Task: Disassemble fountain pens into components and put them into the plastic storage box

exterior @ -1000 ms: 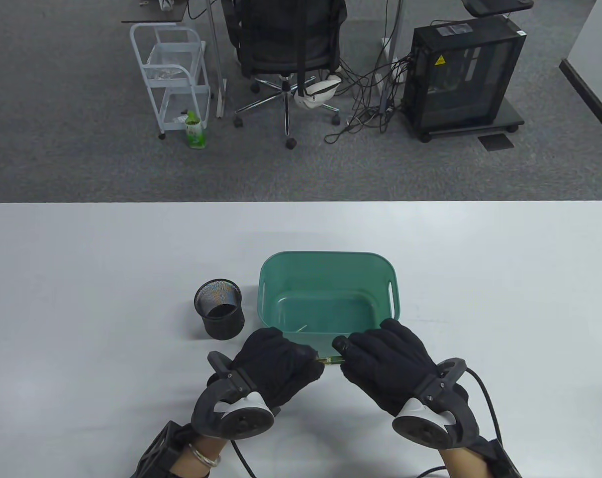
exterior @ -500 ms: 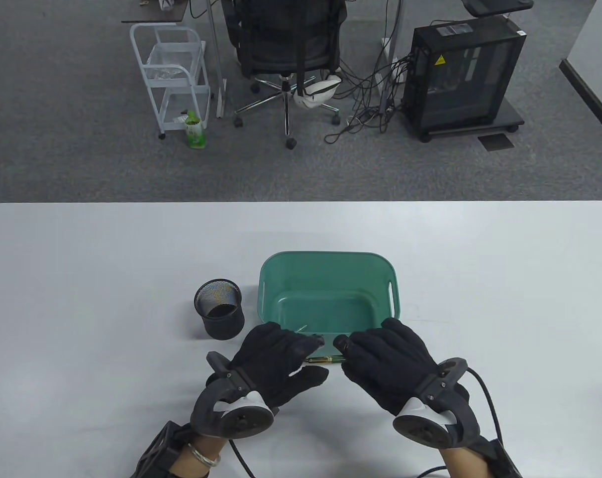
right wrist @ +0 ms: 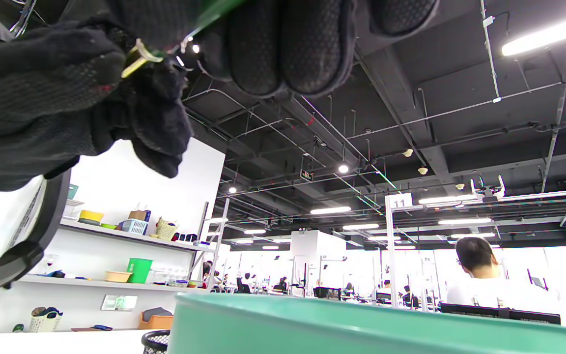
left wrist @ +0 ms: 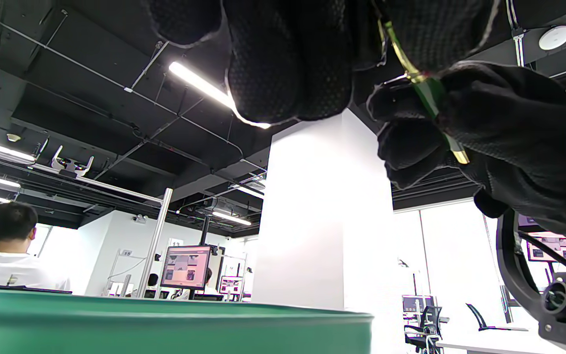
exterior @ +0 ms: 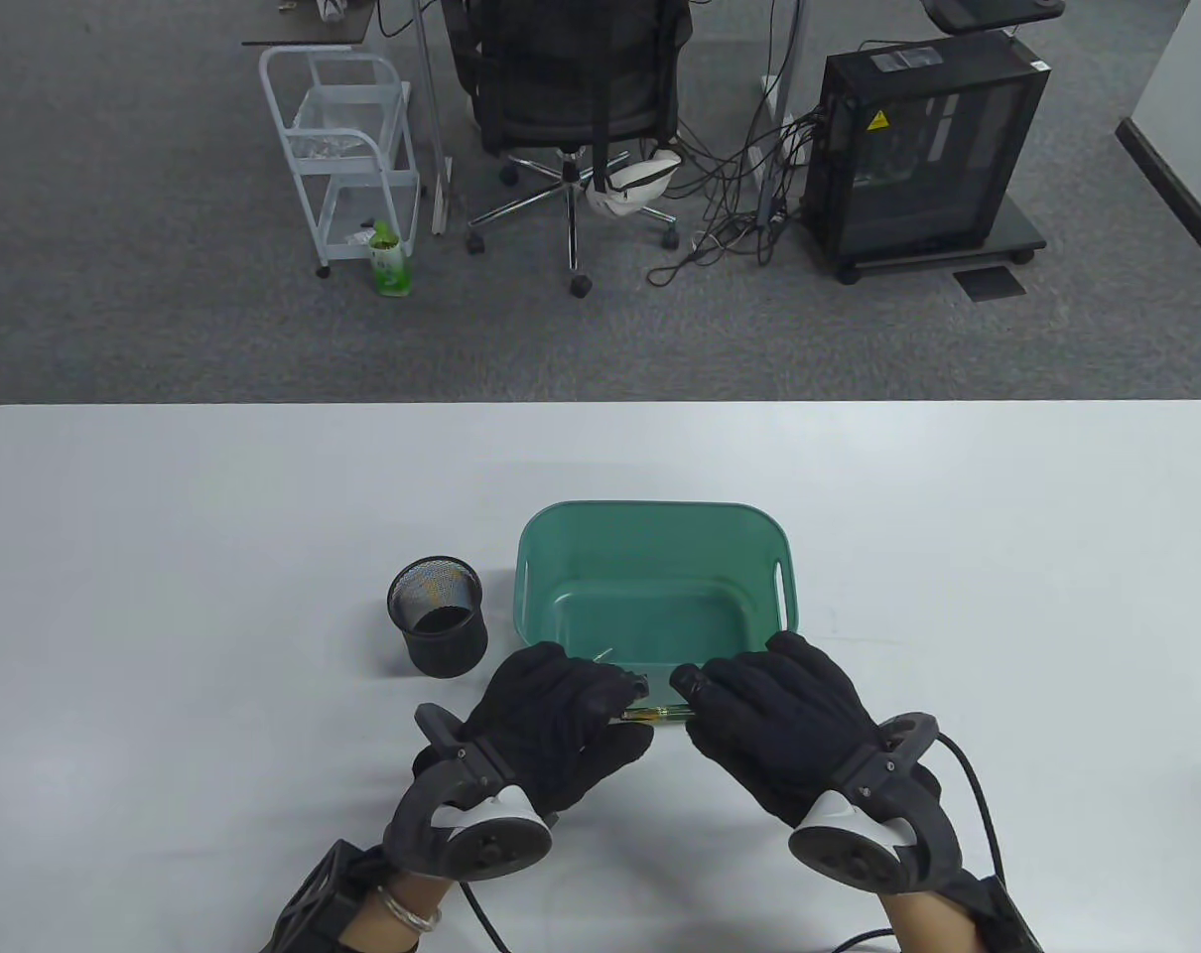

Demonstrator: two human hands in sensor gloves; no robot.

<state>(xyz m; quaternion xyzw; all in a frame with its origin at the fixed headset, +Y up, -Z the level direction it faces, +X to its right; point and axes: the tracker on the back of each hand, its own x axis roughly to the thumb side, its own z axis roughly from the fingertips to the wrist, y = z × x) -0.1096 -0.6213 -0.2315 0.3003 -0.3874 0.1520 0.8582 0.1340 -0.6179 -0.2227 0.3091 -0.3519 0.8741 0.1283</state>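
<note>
Fountain pen (exterior: 657,711), green with gold trim, is held level between the two gloved hands just above the table, right at the near wall of the storage box. The left hand (exterior: 553,719) has its fingertips curled round one end of it; the left wrist view shows a thin gold part running up between those fingers (left wrist: 288,59) while the green section sits against the other glove. The right hand (exterior: 774,717) grips the opposite end, fingers bent over the barrel, thumb tucked under. Only a short stretch of the pen shows between the two gloves in the table view, so I cannot tell whether its parts are already loose from each other.

Each hand carries a grey and white tracker strapped to its back, the left tracker (exterior: 469,832) and the right tracker (exterior: 870,842) both nearer the table's front edge, with black cables trailing off toward the person. A metal bracelet (exterior: 405,910) circles the left wrist.

Just beyond the hands sits the green plastic storage box (exterior: 652,516), long side facing the person. A small pale sliver lies on its floor near the front left; too small to name. Left of the box, close but not touching, stands a black mesh pen cup (exterior: 438,615), upright. All of it rests on a white table (exterior: 164,596).
</note>
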